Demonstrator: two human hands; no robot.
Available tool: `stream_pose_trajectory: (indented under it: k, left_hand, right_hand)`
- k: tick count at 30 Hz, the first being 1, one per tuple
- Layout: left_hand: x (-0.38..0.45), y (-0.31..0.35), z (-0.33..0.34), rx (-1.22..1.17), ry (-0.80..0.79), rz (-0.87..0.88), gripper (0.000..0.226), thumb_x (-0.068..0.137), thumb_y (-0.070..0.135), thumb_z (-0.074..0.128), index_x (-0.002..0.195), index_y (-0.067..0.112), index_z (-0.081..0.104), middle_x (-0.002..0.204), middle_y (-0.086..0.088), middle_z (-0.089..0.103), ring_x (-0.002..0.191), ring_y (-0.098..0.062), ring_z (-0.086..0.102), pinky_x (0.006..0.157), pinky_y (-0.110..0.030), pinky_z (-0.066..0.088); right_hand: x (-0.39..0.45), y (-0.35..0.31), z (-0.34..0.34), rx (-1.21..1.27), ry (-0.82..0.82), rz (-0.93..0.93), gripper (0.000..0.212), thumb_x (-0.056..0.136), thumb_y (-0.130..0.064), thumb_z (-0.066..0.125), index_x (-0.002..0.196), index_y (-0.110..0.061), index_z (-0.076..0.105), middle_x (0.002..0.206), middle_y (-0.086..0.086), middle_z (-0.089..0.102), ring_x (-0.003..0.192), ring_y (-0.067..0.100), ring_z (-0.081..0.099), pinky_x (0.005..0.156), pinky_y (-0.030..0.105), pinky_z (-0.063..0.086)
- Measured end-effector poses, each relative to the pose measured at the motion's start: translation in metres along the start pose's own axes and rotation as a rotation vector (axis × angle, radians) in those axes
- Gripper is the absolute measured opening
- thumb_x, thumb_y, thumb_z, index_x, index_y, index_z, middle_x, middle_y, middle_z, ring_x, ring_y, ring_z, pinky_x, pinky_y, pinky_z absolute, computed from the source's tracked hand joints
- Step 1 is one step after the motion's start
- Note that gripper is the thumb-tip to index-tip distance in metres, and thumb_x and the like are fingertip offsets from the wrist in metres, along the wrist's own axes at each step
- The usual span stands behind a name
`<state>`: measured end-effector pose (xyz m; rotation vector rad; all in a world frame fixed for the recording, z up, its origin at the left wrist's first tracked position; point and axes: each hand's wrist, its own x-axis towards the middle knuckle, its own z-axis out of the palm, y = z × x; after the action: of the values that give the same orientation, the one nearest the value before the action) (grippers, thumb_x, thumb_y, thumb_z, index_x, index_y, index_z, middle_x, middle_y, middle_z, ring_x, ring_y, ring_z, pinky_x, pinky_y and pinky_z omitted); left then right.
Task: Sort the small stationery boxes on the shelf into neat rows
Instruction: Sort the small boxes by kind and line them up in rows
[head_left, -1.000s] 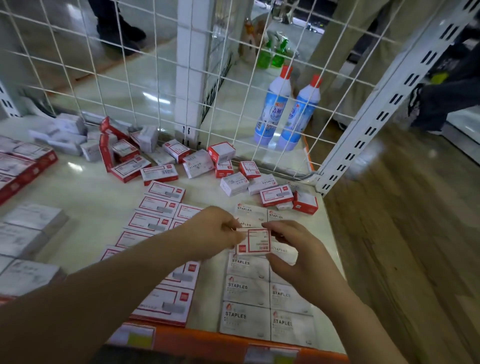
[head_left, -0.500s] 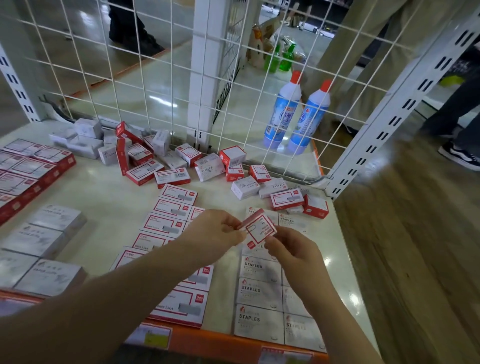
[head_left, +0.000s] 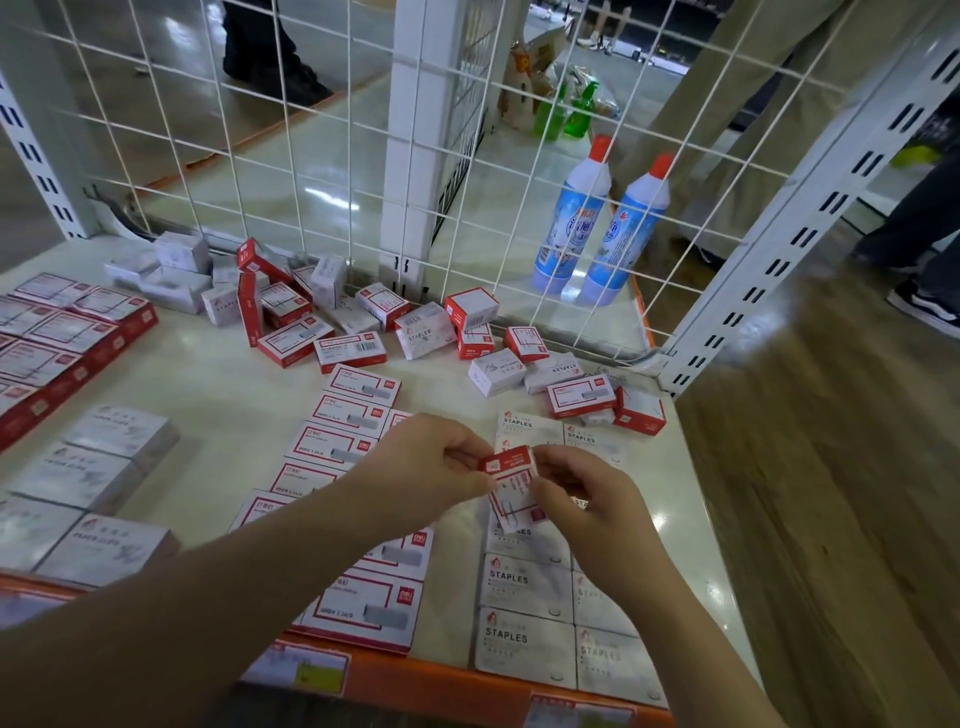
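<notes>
Both hands hold one small red-and-white box above the shelf. My left hand pinches its upper left corner; my right hand pinches its right side. The box is tilted, its red end up. Beneath them lies a row of white STAPLES boxes running to the shelf's front edge. To their left lies a row of larger red-and-white boxes. A loose jumble of red and white boxes lies along the back by the wire grid.
The cream shelf has an orange front edge with price labels. Stacked red boxes and grey-white boxes fill the left. A white wire grid closes the back; two blue bottles stand behind it. Wooden floor lies to the right.
The small box has been turned between my fingers from flat, face up, to tilted with its red end showing. Both hands stayed above the white row.
</notes>
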<state>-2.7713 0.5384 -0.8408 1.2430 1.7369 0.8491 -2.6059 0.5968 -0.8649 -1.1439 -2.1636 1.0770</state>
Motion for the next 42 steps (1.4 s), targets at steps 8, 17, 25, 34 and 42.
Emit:
stream_pose_trajectory:
  k: [8, 17, 25, 34, 42]
  left_hand:
    - [0.004, -0.008, 0.001, 0.012, 0.129, -0.122, 0.021, 0.093, 0.025, 0.055, 0.102, 0.013, 0.069, 0.088, 0.006, 0.066, 0.067, -0.010, 0.062, 0.050, -0.013, 0.049]
    - [0.006, -0.012, 0.010, -0.130, 0.211, -0.251, 0.027, 0.095, 0.026, 0.049, 0.078, 0.012, 0.064, 0.080, 0.006, 0.064, 0.070, -0.008, 0.061, 0.052, -0.011, 0.045]
    - [-0.003, -0.013, 0.010, -0.026, 0.083, -0.121, 0.026, 0.095, 0.021, 0.050, 0.119, 0.016, 0.058, 0.102, 0.007, 0.065, 0.084, -0.007, 0.060, 0.059, -0.008, 0.047]
    - [-0.005, -0.017, 0.004, 0.001, 0.004, -0.091, 0.028, 0.094, 0.015, 0.051, 0.121, 0.016, 0.056, 0.113, 0.003, 0.064, 0.103, -0.013, 0.058, 0.089, -0.025, 0.049]
    - [-0.007, -0.019, 0.002, 0.017, 0.011, -0.082, 0.032, 0.094, 0.019, 0.051, 0.126, 0.015, 0.053, 0.113, 0.001, 0.064, 0.099, -0.013, 0.061, 0.083, -0.022, 0.053]
  right_hand:
    - [-0.009, 0.005, 0.009, -0.106, -0.053, 0.077, 0.032, 0.090, -0.026, 0.056, 0.121, -0.030, 0.054, 0.102, -0.018, 0.060, 0.091, -0.002, 0.057, 0.081, 0.015, 0.049]
    - [-0.009, -0.006, 0.015, -0.151, 0.011, 0.033, 0.037, 0.082, -0.029, 0.066, 0.112, -0.040, 0.046, 0.097, -0.028, 0.052, 0.092, -0.003, 0.055, 0.082, 0.014, 0.048]
    - [-0.004, -0.001, 0.006, -0.270, 0.033, -0.101, 0.051, 0.081, -0.017, 0.068, 0.127, -0.026, 0.049, 0.117, -0.014, 0.058, 0.104, 0.001, 0.053, 0.095, 0.019, 0.045]
    - [-0.010, -0.002, 0.007, -0.324, 0.017, -0.091, 0.049, 0.083, -0.023, 0.067, 0.127, -0.031, 0.047, 0.122, -0.015, 0.055, 0.108, 0.000, 0.049, 0.096, 0.019, 0.041]
    - [-0.010, -0.006, 0.005, -0.321, -0.010, -0.097, 0.045, 0.083, -0.023, 0.066, 0.123, -0.032, 0.047, 0.108, -0.026, 0.047, 0.101, -0.006, 0.045, 0.085, 0.004, 0.035]
